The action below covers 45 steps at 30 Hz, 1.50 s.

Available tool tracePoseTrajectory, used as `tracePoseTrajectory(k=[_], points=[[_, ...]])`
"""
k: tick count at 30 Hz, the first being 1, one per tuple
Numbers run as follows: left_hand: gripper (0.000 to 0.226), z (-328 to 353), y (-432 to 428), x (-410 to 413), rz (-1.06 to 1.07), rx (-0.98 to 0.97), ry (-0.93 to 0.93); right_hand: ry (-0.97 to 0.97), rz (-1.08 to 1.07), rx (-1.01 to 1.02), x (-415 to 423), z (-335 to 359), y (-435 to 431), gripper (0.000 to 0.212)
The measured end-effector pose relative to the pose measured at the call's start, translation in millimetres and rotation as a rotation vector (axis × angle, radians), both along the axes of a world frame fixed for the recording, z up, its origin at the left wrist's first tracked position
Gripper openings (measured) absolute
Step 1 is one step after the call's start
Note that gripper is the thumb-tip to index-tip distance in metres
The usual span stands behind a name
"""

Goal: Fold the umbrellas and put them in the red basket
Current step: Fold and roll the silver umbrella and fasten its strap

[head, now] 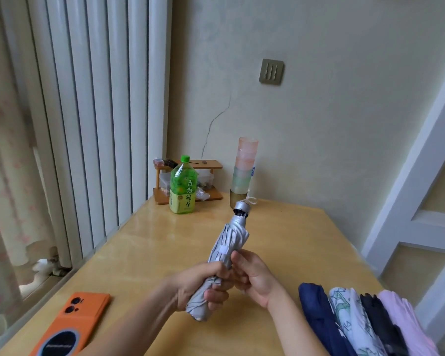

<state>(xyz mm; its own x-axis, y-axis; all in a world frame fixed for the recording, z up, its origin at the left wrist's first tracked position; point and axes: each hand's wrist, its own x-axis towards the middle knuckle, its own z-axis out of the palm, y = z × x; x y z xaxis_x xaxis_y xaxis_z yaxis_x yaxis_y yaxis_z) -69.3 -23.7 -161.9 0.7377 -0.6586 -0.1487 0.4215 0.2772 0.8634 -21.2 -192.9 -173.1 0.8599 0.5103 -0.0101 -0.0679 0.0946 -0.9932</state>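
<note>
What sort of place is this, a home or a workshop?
Most likely a home, perhaps a dining corner: a wooden table pushed against the wall, a tea bottle and stacked cups on it, and a tall white radiator alongside.

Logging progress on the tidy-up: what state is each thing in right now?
silver umbrella: collapsed, held up, handle end pointing away
left hand: grips the umbrella's near end
right hand: pinches its canopy
row of four umbrellas: folded, lying side by side
green tea bottle: upright, capped
stacked cups: upright
orange phone: face down
</note>
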Motion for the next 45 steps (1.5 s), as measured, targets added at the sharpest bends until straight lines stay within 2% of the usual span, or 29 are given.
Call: tracePoseTrajectory(k=[2, 6, 10, 13, 15, 17, 19, 21, 22, 25, 27, 30, 33, 36, 39, 42, 45], points=[[0.015, -6, -3, 1, -0.153, -0.12, 0.005, 0.004, 0.037, 0.004, 2, -7, 0, 0.085], [0.015, -21, -12, 3, -0.356, -0.319, 0.015, -0.043, 0.115, 0.007, 3, -9, -3, 0.081], [0.016, -32, -17, 12, -0.258, -0.332, 0.042, -0.034, 0.089, 0.037, 5, -3, -3, 0.059], [0.022, -31, -15, 13, -0.024, -0.118, 0.054, -0.025, -0.015, -0.001, 6, -5, -3, 0.067], [0.027, -26, -13, 10, 0.173, 0.111, -0.033, -0.055, -0.052, -0.017, 6, -5, -2, 0.059], [0.025, -28, -13, 9, 0.409, 0.347, -0.25, -0.071, -0.125, -0.054, 7, -3, 1, 0.044], [0.026, -34, -14, 10, 0.633, 0.653, -0.526, -0.05, -0.203, -0.067, 10, -5, 7, 0.041], [0.027, -41, -15, 13, 0.732, 0.869, -0.706, -0.028, -0.244, -0.078, 13, -8, 11, 0.042], [0.024, -42, -16, 14, 0.747, 0.895, -0.737, -0.023, -0.258, -0.091, 12, -8, 11, 0.041], [0.019, -37, -14, 17, 0.713, 0.799, -0.688, -0.017, -0.232, -0.092, 15, -7, 8, 0.044], [0.021, -32, -12, 16, 0.666, 0.65, -0.582, -0.014, -0.207, -0.06, 16, -9, 6, 0.043], [0.027, -26, -7, 13, 0.611, 0.529, -0.488, -0.003, -0.149, -0.008, 17, -11, 4, 0.042], [0.03, -22, 0, 11, 0.489, 0.419, -0.409, -0.012, -0.095, -0.024, 16, -9, 1, 0.037], [0.033, -19, 5, 8, 0.303, 0.22, -0.208, -0.023, -0.05, -0.019, 16, -6, -4, 0.043], [0.036, -20, 8, 9, 0.126, 0.051, -0.047, -0.066, -0.036, -0.013, 12, -2, -5, 0.029], [0.041, -21, 3, 13, 0.159, 0.121, -0.062, -0.032, -0.122, -0.074, 9, 1, -3, 0.032], [0.041, -23, -5, 15, 0.348, 0.393, -0.256, 0.009, -0.239, -0.134, 11, 0, -1, 0.029]])
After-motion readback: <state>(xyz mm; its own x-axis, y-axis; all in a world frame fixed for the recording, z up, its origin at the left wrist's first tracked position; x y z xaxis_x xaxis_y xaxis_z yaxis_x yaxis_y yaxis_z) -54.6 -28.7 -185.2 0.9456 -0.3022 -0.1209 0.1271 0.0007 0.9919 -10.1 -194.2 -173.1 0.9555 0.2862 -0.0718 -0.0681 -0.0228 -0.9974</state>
